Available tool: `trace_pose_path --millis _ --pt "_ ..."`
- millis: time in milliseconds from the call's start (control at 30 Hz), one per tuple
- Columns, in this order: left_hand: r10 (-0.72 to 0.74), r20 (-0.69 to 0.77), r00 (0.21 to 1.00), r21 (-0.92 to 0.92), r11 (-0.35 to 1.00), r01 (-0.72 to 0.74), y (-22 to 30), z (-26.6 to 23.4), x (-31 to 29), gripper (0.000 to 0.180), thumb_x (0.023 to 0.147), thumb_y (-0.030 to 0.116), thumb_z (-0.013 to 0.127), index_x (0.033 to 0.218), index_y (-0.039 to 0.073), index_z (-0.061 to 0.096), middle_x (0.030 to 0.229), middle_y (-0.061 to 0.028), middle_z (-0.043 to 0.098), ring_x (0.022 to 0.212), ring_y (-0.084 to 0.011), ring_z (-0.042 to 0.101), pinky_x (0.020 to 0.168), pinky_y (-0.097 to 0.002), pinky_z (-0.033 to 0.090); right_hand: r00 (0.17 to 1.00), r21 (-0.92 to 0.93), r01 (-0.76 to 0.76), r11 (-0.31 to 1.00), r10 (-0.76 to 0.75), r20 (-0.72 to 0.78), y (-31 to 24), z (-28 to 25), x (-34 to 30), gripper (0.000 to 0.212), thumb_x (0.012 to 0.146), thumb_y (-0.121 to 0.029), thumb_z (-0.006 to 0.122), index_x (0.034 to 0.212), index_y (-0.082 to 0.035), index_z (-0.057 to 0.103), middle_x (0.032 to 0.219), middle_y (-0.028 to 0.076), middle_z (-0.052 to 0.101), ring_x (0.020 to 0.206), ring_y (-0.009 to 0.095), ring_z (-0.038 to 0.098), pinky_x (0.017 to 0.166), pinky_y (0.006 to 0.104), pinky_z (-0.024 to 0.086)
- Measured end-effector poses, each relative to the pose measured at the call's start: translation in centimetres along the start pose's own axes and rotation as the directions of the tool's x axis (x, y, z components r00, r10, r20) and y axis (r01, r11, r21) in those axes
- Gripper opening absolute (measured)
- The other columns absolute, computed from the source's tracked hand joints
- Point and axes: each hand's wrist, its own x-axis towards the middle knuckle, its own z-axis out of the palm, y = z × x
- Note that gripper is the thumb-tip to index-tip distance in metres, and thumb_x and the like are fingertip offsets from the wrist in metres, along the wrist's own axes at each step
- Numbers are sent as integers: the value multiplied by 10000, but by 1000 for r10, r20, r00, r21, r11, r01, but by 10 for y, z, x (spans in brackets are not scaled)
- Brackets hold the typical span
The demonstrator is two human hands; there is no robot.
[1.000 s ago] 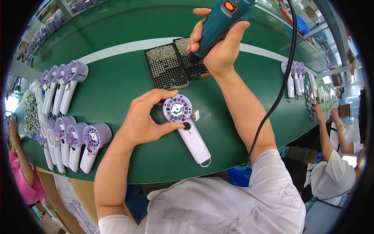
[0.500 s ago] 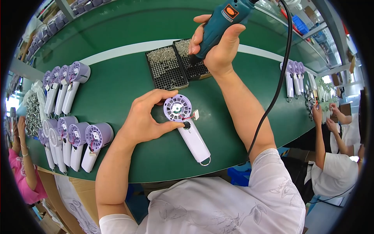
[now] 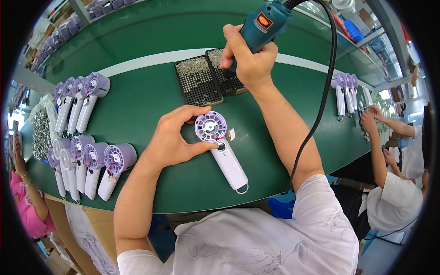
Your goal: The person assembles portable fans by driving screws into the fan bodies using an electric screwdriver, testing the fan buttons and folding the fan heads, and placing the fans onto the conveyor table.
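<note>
My left hand [image 3: 176, 133] is closed round the head of a purple and white handheld fan [image 3: 230, 166], which lies on the green table with its metal loop toward me. The open fan head shows a round slotted frame, red wires and a small white connector [image 3: 232, 134]. My right hand [image 3: 254, 64] grips a teal electric screwdriver [image 3: 263, 25], its lower end over the right-hand black screw tray [image 3: 231, 85]. The screwdriver's tip is hidden by my fingers. Beside that, the left-hand black tray [image 3: 199, 82] holds many small screws in a grid of holes.
Several similar fans [image 3: 118, 160] stand in rows at the left, with more fans [image 3: 340, 94] at the far right. A black cable [image 3: 326, 96] loops past my right arm. A bag of metal loops [image 3: 42, 133] sits at the left edge. Other people work at both sides.
My right hand has turned its grip and shifted slightly left and down with the screwdriver over the trays. My left hand stays on the fan. A co-worker's hands at the right have moved.
</note>
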Motion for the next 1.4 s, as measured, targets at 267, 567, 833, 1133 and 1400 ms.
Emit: trace_pose_path --millis 267,567,833,1133,1400 --pt "-24 -4 1000 5 1000 24 0 1 -3 635 637 192 937 1179 12 659 1080 -115 707 940 -241 690 844 -333 557 997 19 74 997 -74 6 -22 0 1 146 964 -89 642 921 46 606 601 71 579 439 153 553 438 323 489" --pt "-19 -5 1000 12 1000 19 -2 0 -2 649 636 205 935 1188 8 656 1084 -119 705 941 -259 690 845 -340 555 966 282 85 956 -148 210 -73 8 -17 246 1039 -181 442 1045 8 601 607 68 509 417 172 484 408 342 449" --pt "-73 20 997 -1 997 73 3 -2 -2 651 636 202 933 1187 0 650 1085 -134 699 955 -267 692 858 -353 557 866 322 12 947 -172 470 -65 13 -32 155 1030 -146 501 1046 6 525 608 67 518 430 147 481 420 319 459" --pt "-84 31 996 2 996 84 -2 -2 -3 663 628 211 940 1173 -19 642 1078 -150 695 968 -280 694 872 -364 560 865 280 -5 960 -136 482 -56 16 -39 144 1003 -135 578 998 1 534 608 63 531 447 136 493 435 306 454" --pt "-102 45 994 -36 994 104 -2 -1 -4 661 635 228 936 1177 -15 644 1061 -155 695 959 -287 691 866 -369 557 873 208 -24 978 -81 481 -51 16 -43 74 976 -44 573 979 20 534 602 68 546 446 137 515 443 304 467"
